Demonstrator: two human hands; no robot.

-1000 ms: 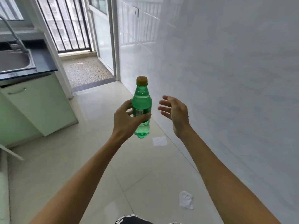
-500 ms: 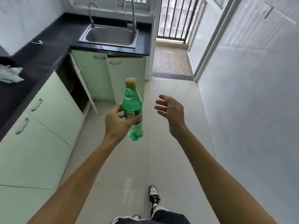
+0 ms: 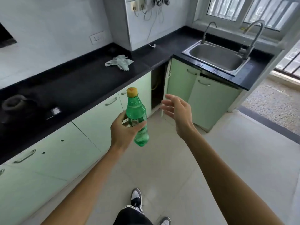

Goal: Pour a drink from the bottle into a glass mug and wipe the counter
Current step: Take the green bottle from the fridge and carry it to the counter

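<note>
the view has swung left, bringing the counter and cloth close

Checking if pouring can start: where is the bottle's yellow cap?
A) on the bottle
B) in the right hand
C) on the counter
A: the yellow cap sits on the green bottle gripped by the left hand; the right hand is open and empty.
</note>
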